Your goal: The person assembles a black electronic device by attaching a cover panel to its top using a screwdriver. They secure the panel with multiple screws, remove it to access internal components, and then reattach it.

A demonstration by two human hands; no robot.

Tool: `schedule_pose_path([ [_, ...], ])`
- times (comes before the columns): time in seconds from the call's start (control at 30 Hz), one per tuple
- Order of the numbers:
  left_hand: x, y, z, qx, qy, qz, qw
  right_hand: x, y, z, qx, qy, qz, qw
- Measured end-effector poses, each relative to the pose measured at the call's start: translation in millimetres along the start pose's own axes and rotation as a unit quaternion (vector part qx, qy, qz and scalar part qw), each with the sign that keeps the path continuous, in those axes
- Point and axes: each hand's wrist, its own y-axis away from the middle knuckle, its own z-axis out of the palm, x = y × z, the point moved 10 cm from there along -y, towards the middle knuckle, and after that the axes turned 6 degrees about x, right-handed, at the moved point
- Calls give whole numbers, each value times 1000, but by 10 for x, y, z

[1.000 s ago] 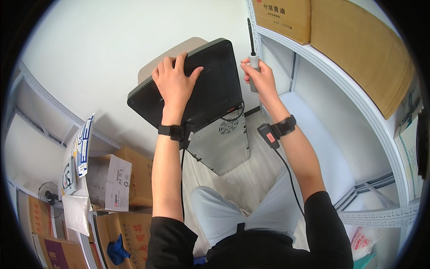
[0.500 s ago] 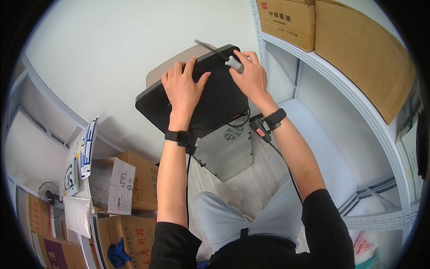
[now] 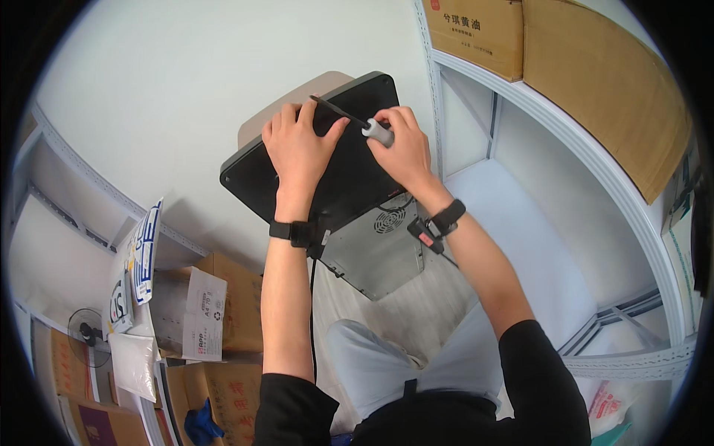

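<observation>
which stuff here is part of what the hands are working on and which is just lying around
In use:
- black flat appliance, left hand pressing on it
- screwdriver in right hand
- grey vented metal panel under it

Lying about:
- cardboard boxes
- small fan
- white shelving

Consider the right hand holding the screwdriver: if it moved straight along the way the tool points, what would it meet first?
Probably the left hand: the screwdriver in the right hand points up-left across its fingertips on the black panel, though depth is unclear.

This looks like a storeroom or stockroom: white metal shelving (image 3: 565, 134) stands on both sides, brown cardboard cartons (image 3: 595, 67) sit on the upper shelf, and more boxes (image 3: 223, 312) and packages are stacked on the wooden floor (image 3: 416, 312).
</observation>
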Motion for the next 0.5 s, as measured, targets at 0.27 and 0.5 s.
schedule_pose_path([
  [0.27, 44, 37, -63, 13, -6, 18, 1000, 2, -422, -277, 133, -25, -10, 991],
  [0.5, 53, 60, -122, 39, 20, 23, 999, 43, -505, -275, 106, 0, -44, 993],
])
